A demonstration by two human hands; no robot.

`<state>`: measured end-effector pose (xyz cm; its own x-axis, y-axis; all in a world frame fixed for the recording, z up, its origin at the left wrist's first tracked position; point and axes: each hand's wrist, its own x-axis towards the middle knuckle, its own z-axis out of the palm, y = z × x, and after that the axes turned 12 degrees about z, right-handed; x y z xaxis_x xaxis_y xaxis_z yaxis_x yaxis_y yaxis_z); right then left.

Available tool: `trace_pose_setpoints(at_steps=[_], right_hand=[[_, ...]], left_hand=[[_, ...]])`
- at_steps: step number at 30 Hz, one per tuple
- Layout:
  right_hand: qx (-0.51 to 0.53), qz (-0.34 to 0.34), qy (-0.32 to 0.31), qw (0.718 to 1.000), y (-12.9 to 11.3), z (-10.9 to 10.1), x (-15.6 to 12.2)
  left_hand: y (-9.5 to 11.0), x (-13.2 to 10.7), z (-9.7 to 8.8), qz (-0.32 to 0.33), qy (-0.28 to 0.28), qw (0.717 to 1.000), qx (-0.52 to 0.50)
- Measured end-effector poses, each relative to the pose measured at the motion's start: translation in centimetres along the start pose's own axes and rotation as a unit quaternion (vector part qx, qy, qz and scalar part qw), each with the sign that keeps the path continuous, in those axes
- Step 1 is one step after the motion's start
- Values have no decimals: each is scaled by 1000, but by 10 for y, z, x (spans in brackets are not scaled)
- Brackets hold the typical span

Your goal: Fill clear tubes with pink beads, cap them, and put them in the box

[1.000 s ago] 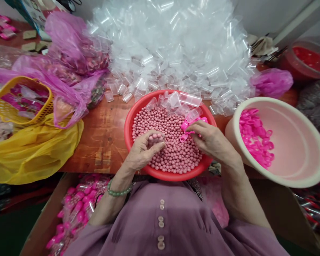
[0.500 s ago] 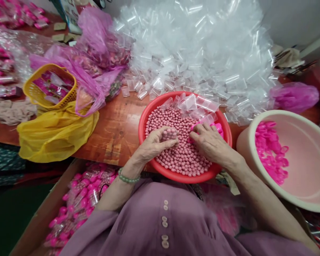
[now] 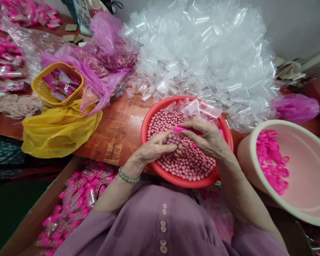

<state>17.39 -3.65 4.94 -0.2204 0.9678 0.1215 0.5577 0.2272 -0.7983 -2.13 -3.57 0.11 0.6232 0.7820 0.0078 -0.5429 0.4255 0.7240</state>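
Observation:
A red basin [image 3: 149, 117] on the wooden table holds several pink balls [image 3: 186, 161] and clear plastic tubes [image 3: 200, 106] at its far side. My left hand [image 3: 154, 149] grips a small clear tube [image 3: 174, 138] filled with pink balls, just above the heap. My right hand [image 3: 205, 137] holds a bright pink cap [image 3: 180, 129] at the top of that tube, fingertips touching the left hand's. More pink caps sit hidden under the right palm.
A pale pink tub [image 3: 309, 209] with pink caps [image 3: 272, 160] stands at right. A big heap of clear tubes [image 3: 202, 53] fills the back. Yellow basket [image 3: 41, 89], yellow bag [image 3: 58, 131] and pink bags [image 3: 101, 53] lie left. A box of filled tubes [image 3: 77, 202] sits below the table edge.
My right hand lifted from the basin's right side and brought a pink cap leftward onto the tube in my left hand. The camera view drifted, shifting everything right and down.

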Motion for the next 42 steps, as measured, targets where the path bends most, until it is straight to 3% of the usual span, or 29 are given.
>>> trace_pose_setpoints(at_steps=[5, 14, 20, 28, 34, 42], right_hand=[[-60, -35, -16, 997, -5, -3, 3], [-70, 37, -14, 997, 0, -23, -17], [-45, 39, 24, 998, 2, -15, -11], [-49, 40, 18, 998, 1, -7, -2], [-67, 2, 2, 998, -2, -3, 7], [-137, -14, -45, 989, -10, -17, 1]], left_hand=[[0, 2, 0, -12, 5, 1000, -12], [2, 2, -1, -17, 15, 999, -22], [8, 7, -4, -37, -12, 997, -70], [10, 10, -6, -49, 7, 996, -71], [8, 10, -6, -52, 10, 997, -64], [8, 5, 1, -44, 27, 998, -47]])
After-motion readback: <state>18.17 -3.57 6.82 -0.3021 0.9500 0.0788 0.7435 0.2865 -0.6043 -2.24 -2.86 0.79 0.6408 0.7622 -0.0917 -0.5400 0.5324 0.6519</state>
